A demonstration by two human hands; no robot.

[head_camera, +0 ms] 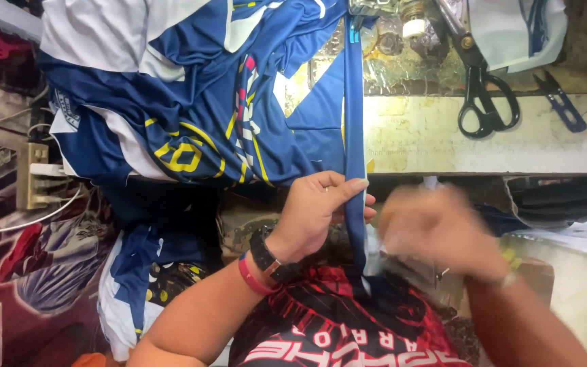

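Red-and-black printed shirt (334,333) being worn nearest, blue fabric strip (354,136) being pinched by left hand (317,211), right hand (436,228) being blurred, grip unclear, blue-and-white jersey (191,88) being draped beside black scissors (484,95).

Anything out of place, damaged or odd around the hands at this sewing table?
Nothing looks damaged or spilled. The left hand pinches a blue fabric strip running from the jersey; the right hand is motion-blurred, its grip unclear. Scissors lie flat on the table.

Your light falls brightest on the pale table edge (484,136); below it everything sinks into shadow. Your right hand (436,228) smears with motion blur, while your left hand (317,214) stays sharp.
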